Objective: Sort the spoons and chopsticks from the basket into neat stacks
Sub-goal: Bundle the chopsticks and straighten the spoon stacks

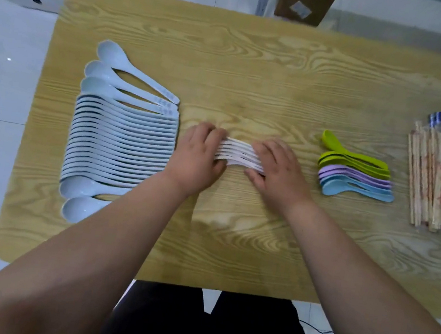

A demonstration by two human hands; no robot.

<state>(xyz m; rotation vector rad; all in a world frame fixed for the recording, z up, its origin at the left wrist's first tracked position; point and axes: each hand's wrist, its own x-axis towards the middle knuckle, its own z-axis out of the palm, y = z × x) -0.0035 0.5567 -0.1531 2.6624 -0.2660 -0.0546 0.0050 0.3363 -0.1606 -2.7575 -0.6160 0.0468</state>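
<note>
White spoons [236, 152], nested with their long axis running left to right, are being gripped at the middle of the wooden table [256, 59], one end being clasped by the curled fingers of the left hand [197, 155] and the other by the right hand [276, 167]. Pale blue spoons [122, 137], bowls left, are lying in a row just to the left, their handle print being too small to be read. Coloured spoons [353, 174] and red-printed chopsticks [433, 181] are lying to the right.

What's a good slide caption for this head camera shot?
Left hand and right hand hold a white spoon stack, flanked by pale spoons and coloured spoons beside chopsticks.
</note>
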